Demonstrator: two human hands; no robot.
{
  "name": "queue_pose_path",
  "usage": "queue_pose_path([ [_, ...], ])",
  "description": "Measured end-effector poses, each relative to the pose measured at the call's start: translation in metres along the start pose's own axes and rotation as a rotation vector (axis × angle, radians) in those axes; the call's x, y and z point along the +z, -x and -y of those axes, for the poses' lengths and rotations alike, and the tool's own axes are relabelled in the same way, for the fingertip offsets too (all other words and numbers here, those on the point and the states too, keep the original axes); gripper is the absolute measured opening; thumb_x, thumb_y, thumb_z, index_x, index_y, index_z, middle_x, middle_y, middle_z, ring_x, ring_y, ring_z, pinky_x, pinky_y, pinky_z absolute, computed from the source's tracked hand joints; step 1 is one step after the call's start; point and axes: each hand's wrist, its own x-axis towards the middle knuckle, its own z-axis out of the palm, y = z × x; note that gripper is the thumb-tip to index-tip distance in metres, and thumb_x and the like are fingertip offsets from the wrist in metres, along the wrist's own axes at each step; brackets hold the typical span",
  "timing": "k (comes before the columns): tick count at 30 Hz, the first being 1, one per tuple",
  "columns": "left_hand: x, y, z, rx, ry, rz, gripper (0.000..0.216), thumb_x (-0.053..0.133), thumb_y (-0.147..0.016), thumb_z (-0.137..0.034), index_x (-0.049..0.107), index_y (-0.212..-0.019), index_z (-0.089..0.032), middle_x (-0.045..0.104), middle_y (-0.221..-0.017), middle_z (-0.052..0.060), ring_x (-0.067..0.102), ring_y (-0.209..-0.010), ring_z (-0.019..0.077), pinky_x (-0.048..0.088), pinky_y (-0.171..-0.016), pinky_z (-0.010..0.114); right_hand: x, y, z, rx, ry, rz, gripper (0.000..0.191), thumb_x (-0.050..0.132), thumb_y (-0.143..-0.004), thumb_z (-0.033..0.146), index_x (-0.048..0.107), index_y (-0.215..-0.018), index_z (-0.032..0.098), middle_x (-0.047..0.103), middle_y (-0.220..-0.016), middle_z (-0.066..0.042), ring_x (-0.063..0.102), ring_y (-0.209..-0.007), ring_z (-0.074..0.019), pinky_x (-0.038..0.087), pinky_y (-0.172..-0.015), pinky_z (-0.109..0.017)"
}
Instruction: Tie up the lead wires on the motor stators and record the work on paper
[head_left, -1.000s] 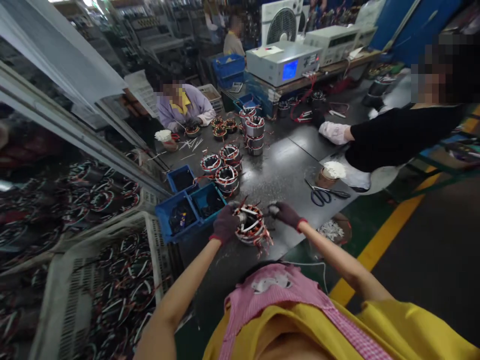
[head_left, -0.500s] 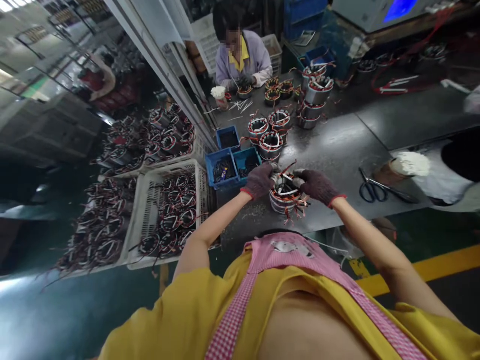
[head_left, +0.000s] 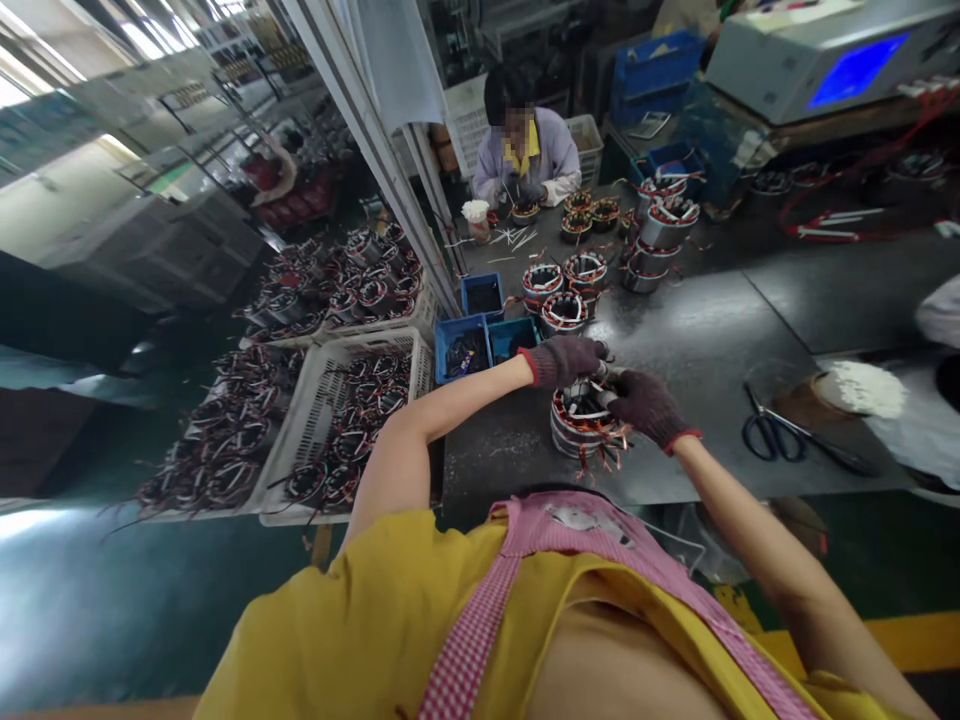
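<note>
A motor stator (head_left: 583,437), a metal ring with copper windings, white sleeves and loose wires, stands on the dark metal table in front of me. My left hand (head_left: 564,361), in a dark knit glove, reaches over its far rim with the fingers drawn together. At the rim's right side is my right hand (head_left: 649,406), gloved alike, its thumb and fingers pinched at the upper edge. The fingertips of both hands nearly meet above the windings. Whatever thin piece they pinch is too small to make out.
More stators (head_left: 564,312) stand behind the hands, beside blue bins (head_left: 462,348). Scissors (head_left: 772,430) lie right, near a tub of white pieces (head_left: 862,388). White crates (head_left: 300,410) of stators are at left. A co-worker (head_left: 525,160) sits across the table.
My left hand has moved right across the stator's far rim, closer to my right hand. The view has shifted, so the scene sits lower and further right.
</note>
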Motion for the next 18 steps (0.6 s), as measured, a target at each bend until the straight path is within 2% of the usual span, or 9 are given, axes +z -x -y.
queue_pose_path([
  [7,-0.004,-0.006,0.002,-0.024,-0.004,0.068,0.032,0.067,-0.103,-0.015,0.086,-0.13,-0.017,0.085,-0.136,0.015,0.079,-0.116,0.0248,0.057,-0.093,0.033,0.002,0.002,-0.003,-0.103,-0.079,0.008,0.042,0.067,-0.09,0.034,0.091,-0.122,0.02,0.09,-0.105,-0.011,0.079,-0.09,-0.0298,0.053,-0.075,-0.033],
  [12,0.007,0.017,-0.008,-0.152,-0.041,0.067,0.032,0.065,-0.104,-0.016,0.085,-0.128,-0.012,0.083,-0.131,0.02,0.078,-0.118,0.0304,0.058,-0.093,0.037,0.006,0.008,0.002,-0.023,-0.044,-0.025,0.047,0.069,-0.095,0.039,0.089,-0.133,0.02,0.09,-0.121,-0.014,0.082,-0.102,-0.0331,0.055,-0.082,-0.035],
  [14,0.012,0.031,-0.012,-0.235,-0.003,0.059,0.033,0.071,-0.104,-0.025,0.084,-0.132,-0.011,0.081,-0.137,0.021,0.078,-0.12,0.0319,0.059,-0.094,0.038,0.008,0.008,0.004,0.002,0.017,-0.039,0.045,0.069,-0.096,0.038,0.09,-0.131,0.019,0.09,-0.12,-0.015,0.082,-0.102,-0.0332,0.055,-0.083,-0.036],
  [16,0.016,0.038,-0.016,-0.315,0.048,0.035,0.048,0.079,-0.102,-0.038,0.079,-0.141,-0.011,0.078,-0.143,0.022,0.078,-0.121,0.0331,0.06,-0.096,0.038,0.008,0.008,0.005,-0.011,0.045,-0.035,0.043,0.068,-0.096,0.036,0.09,-0.129,0.019,0.09,-0.118,-0.016,0.081,-0.102,-0.0329,0.055,-0.084,-0.036],
  [18,0.016,0.034,-0.018,-0.328,0.047,0.041,0.053,0.082,-0.1,-0.04,0.078,-0.144,-0.011,0.077,-0.145,0.024,0.078,-0.122,0.0353,0.06,-0.097,0.04,0.006,0.006,0.005,-0.029,0.043,-0.022,0.042,0.067,-0.098,0.036,0.09,-0.13,0.019,0.09,-0.118,-0.016,0.082,-0.102,-0.0332,0.055,-0.085,-0.036],
])
